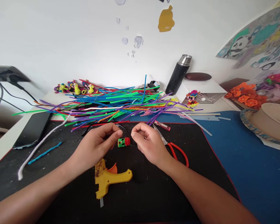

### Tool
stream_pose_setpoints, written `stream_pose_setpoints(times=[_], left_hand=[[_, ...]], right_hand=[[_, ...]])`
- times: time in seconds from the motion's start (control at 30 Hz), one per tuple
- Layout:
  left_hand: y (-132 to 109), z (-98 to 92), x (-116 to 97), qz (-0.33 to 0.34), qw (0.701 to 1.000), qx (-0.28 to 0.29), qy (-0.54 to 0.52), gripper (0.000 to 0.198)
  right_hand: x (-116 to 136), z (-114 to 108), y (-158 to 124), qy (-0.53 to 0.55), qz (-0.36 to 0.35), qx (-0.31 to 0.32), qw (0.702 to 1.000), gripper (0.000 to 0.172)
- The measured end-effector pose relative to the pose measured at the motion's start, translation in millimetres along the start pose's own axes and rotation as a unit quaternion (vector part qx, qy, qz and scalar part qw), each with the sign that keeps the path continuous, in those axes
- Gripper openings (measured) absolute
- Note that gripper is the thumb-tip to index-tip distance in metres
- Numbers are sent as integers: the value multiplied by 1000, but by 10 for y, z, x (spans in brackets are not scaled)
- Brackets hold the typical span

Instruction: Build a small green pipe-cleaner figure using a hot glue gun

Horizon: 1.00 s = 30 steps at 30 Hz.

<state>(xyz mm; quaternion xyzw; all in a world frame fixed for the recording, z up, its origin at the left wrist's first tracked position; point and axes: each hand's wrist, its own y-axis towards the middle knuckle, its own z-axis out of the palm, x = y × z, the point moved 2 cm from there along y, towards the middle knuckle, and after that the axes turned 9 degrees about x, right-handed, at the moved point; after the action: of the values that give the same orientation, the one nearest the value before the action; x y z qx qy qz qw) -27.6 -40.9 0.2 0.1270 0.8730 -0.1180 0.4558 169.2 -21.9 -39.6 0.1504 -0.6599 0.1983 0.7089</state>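
Two hands face each other over a black mat [168,193]. Left hand [99,143]: thumb and forefinger tips brought close together. Right hand [151,143]: fingers curled inward, thumb against forefinger. From where I stand, I cannot tell whether either pinches something thin. Between them lies a small green-and-red figure [123,142], just below the left thumb; contact with it cannot be made out. Nearer the body, a yellow glue gun [107,179] rests on its side, orange trigger uppermost. Beside the right wrist: red-handled scissors [170,145], and beyond them a small red item [162,125] with a pale label, its print too small to read. Left side: a white pipe cleaner [35,150], a shorter blue one [44,153] and a black phone [31,129]. Behind: a heap of coloured pipe cleaners [116,102] and a black flask [178,74] with a silver lid, near a white box [210,88] bearing a printed picture. Upper right: a wall poster [259,40] showing pandas.
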Motion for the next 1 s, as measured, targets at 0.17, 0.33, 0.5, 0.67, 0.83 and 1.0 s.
stream_pose_setpoints(times=[0.17,0.33,0.5,0.67,0.83,1.0], left_hand=[[8,10,11,4,1000,4,-8,45],[17,-30,19,5,1000,-4,0,46],[53,-88,70,13,999,3,47,44],[75,-113,246,41,984,49,168,44],[52,-57,467,74,951,77,289,51],[41,20,519,77,936,97,330,32]], right_hand=[[-41,-20,3,14,-2,-4,1000,20],[-8,-38,6,11,-13,-4,1000,37],[17,-86,9,-25,-29,-19,999,48],[-21,-150,47,-75,-3,-24,997,37],[-82,-165,79,-127,17,-18,992,23],[-96,-107,60,-154,22,4,988,24]])
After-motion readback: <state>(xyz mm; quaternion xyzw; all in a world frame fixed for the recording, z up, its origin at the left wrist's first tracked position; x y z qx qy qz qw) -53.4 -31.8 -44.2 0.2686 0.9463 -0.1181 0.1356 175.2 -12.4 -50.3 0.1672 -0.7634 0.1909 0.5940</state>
